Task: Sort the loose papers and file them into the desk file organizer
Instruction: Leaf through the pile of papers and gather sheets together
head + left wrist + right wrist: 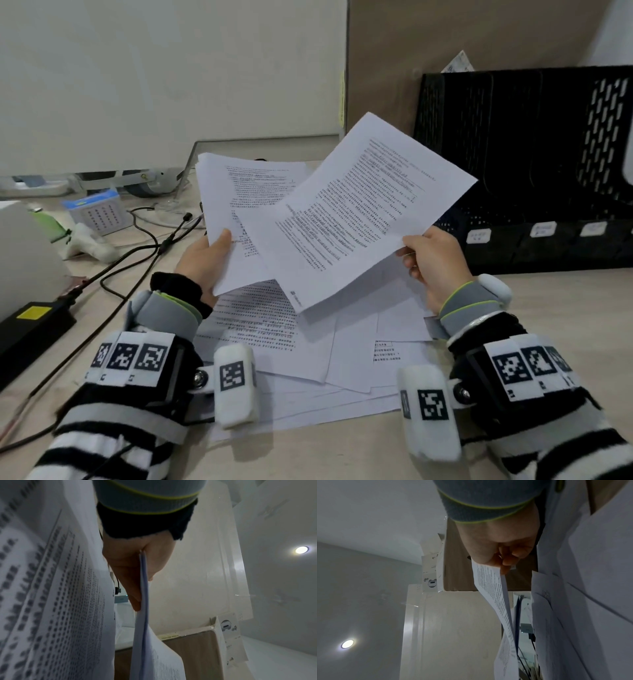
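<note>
Above the table (pixel 548 308), left hand (pixel 202 260) pinching a thin sheaf (pixel 239 192), right hand (pixel 435 263) pinching one sheet (pixel 359 212). Light, floppy, likely slippery; best held at corners. Black organizer (pixel 531 164) close by.

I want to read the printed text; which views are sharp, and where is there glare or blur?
Head view: evenly lit, the held sheet fairly sharp, its print too small to read. Left wrist view: dim, the near paper blurred, a ceiling lamp flaring. Right wrist view: dim, lamp glare low on the left.
</note>
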Motion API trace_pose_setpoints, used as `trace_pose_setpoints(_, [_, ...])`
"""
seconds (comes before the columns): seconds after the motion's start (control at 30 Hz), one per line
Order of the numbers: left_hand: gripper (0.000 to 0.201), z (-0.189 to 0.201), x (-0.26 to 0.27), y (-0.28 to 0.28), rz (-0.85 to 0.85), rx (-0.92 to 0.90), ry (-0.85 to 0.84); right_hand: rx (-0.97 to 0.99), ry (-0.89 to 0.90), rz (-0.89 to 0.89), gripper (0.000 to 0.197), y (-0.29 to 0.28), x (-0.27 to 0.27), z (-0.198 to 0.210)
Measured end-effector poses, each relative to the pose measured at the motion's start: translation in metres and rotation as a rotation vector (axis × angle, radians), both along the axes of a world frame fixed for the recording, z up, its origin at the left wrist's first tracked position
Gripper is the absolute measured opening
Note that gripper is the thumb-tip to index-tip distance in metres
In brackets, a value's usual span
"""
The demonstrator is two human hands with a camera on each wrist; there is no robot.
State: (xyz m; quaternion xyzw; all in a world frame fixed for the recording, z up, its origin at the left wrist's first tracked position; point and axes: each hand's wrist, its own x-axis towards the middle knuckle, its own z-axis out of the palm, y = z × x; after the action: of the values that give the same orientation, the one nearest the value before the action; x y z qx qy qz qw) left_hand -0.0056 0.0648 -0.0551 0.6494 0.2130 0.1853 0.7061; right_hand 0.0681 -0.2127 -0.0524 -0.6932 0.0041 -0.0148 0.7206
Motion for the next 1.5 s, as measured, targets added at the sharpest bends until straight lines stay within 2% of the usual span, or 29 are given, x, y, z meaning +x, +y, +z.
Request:
trace_pose_setpoints(0.17, [0.031, 0.001, -0.003, 0.009, -0.043, 0.039, 0.103, 0.003, -0.037, -0.011, 0.034, -0.005, -0.001, 0.002])
trace_pose_setpoints(0.27, [0.052, 0.004, -0.007, 0.01, -0.065, 0.175, 0.163, 0.032, -0.04, 0.026, 0.035, -0.006, -0.001, 0.002])
trace_pose_setpoints(0.33, [0.061, 0.005, -0.008, 0.01, -0.068, 0.216, 0.173, 0.016, -0.035, 0.044, 0.028, -0.008, 0.001, 0.001])
trace_pose_setpoints(0.43, [0.05, 0.005, -0.01, 0.011, -0.061, 0.215, 0.179, -0.022, -0.042, 0.067, 0.007, -0.011, 0.005, -0.001])
trace_pose_setpoints(0.53, [0.047, 0.006, -0.011, 0.008, -0.117, 0.128, 0.134, -0.048, -0.047, 0.098, 0.009, -0.012, 0.006, 0.0])
trace_pose_setpoints(0.67, [0.03, 0.007, -0.011, 0.003, -0.193, 0.127, 0.14, -0.066, -0.053, 0.112, 0.02, -0.013, 0.006, 0.0])
trace_pose_setpoints(0.83, [0.039, 0.004, -0.01, 0.005, -0.213, 0.054, 0.109, -0.074, -0.066, 0.1, 0.011, -0.017, 0.009, -0.002])
trace_pose_setpoints(0.9, [0.05, 0.0, -0.009, 0.011, -0.293, -0.064, 0.086, -0.077, -0.067, 0.11, 0.016, -0.017, 0.01, -0.002])
trace_pose_setpoints(0.97, [0.07, -0.001, -0.013, 0.012, -0.364, -0.15, 0.055, -0.077, -0.065, 0.122, 0.017, -0.018, 0.01, -0.002])
trace_pose_setpoints(1.03, [0.094, -0.002, -0.015, 0.014, -0.428, -0.195, 0.053, -0.08, -0.063, 0.12, 0.017, -0.018, 0.011, -0.002])
trace_pose_setpoints(1.1, [0.1, -0.003, -0.014, 0.015, -0.474, -0.169, 0.052, -0.067, -0.063, 0.114, 0.018, -0.018, 0.011, -0.002])
trace_pose_setpoints(1.13, [0.092, -0.002, -0.015, 0.013, -0.48, -0.137, 0.051, -0.052, -0.061, 0.12, 0.016, -0.018, 0.011, -0.003])
trace_pose_setpoints(1.23, [0.031, 0.003, -0.014, 0.006, -0.387, -0.099, 0.009, -0.001, -0.036, 0.186, 0.017, -0.015, 0.008, -0.002])
trace_pose_setpoints(1.4, [0.02, 0.006, -0.014, 0.003, -0.191, -0.061, -0.104, -0.082, -0.061, 0.448, 0.019, -0.006, -0.003, 0.001])
trace_pose_setpoints(1.5, [0.019, 0.009, -0.013, 0.001, -0.188, -0.068, -0.1, -0.127, -0.081, 0.426, 0.022, -0.002, -0.002, -0.003])
